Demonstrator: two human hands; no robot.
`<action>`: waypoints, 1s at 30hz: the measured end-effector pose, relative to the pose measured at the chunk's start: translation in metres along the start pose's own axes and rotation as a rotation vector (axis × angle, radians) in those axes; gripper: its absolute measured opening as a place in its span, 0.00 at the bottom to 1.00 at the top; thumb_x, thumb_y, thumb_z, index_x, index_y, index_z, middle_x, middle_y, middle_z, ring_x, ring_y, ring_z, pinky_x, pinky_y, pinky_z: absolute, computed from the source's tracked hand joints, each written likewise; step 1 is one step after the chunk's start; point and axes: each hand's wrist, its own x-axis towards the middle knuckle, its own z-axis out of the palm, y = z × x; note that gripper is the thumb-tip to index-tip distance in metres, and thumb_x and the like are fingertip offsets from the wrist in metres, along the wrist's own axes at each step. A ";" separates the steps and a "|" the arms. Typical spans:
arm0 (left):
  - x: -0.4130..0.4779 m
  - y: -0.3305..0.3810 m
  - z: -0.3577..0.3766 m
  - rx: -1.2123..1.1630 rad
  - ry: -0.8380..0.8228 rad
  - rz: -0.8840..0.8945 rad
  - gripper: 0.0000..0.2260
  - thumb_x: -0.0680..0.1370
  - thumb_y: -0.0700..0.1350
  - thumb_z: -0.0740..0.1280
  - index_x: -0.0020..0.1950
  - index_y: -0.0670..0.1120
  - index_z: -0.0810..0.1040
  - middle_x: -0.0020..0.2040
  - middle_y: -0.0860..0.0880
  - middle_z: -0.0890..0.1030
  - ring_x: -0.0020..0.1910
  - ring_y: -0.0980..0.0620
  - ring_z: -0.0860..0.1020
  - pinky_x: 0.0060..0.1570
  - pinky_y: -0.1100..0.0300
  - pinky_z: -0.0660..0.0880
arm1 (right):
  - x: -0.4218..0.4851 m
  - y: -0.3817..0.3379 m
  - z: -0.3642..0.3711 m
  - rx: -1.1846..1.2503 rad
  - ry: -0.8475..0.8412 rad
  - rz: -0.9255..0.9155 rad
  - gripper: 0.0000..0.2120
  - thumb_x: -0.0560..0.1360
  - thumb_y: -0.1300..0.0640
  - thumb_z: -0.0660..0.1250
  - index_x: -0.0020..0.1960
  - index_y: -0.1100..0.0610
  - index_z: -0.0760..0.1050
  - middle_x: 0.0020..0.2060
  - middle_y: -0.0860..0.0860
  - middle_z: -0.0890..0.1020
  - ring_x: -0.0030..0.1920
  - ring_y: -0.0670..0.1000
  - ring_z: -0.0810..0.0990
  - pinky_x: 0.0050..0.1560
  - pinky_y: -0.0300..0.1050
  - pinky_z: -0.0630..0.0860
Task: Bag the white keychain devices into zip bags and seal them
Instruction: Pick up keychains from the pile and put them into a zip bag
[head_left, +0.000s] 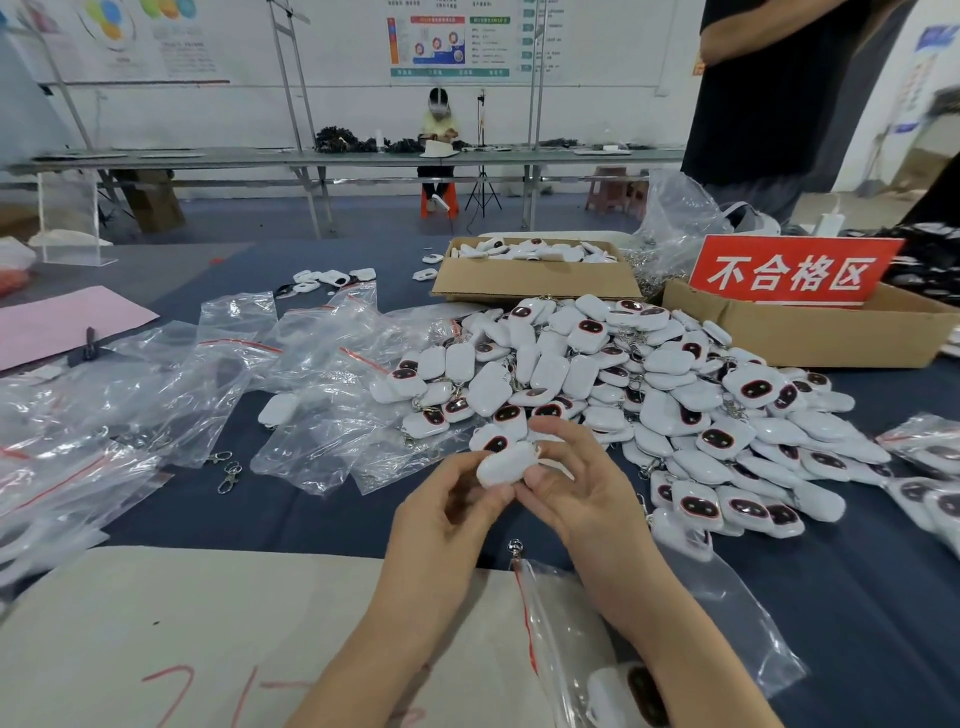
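Both hands hold one white keychain device (505, 463) above the dark blue table, its plain back toward me. My left hand (448, 519) pinches its lower left edge and my right hand (574, 486) curls round its right side. Its metal clasp (515, 547) hangs below on a chain. A big heap of white keychain devices (670, 400) with dark red-ringed faces lies behind and right of my hands. Empty zip bags (228, 374) with red seal strips spread across the left. Under my right forearm lies a zip bag (582, 634) holding a device.
A cardboard box of devices (535, 278) stands behind the heap. Another carton (810, 332) with a red sign is at the right. Bagged devices (930, 467) lie at the right edge. A beige board (156, 639) covers the near table. A person in black stands far right.
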 end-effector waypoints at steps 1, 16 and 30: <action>0.000 -0.001 0.000 0.039 0.018 0.021 0.10 0.79 0.41 0.71 0.55 0.56 0.82 0.48 0.57 0.85 0.49 0.58 0.83 0.49 0.68 0.75 | -0.001 0.000 0.002 -0.040 -0.038 0.008 0.17 0.78 0.71 0.64 0.54 0.51 0.82 0.52 0.52 0.85 0.57 0.51 0.84 0.56 0.43 0.80; 0.003 0.006 -0.004 -0.210 -0.037 -0.056 0.17 0.80 0.36 0.69 0.62 0.56 0.78 0.54 0.59 0.85 0.52 0.60 0.83 0.51 0.69 0.77 | -0.001 -0.002 0.003 -0.071 -0.034 -0.012 0.13 0.74 0.72 0.69 0.47 0.56 0.85 0.52 0.52 0.87 0.56 0.50 0.85 0.55 0.37 0.79; 0.003 0.006 -0.005 -0.153 -0.035 -0.037 0.16 0.78 0.32 0.70 0.55 0.53 0.84 0.52 0.53 0.86 0.54 0.57 0.83 0.52 0.69 0.76 | 0.002 0.001 0.000 0.035 -0.029 -0.007 0.15 0.75 0.75 0.66 0.42 0.55 0.79 0.50 0.57 0.86 0.55 0.55 0.84 0.53 0.41 0.80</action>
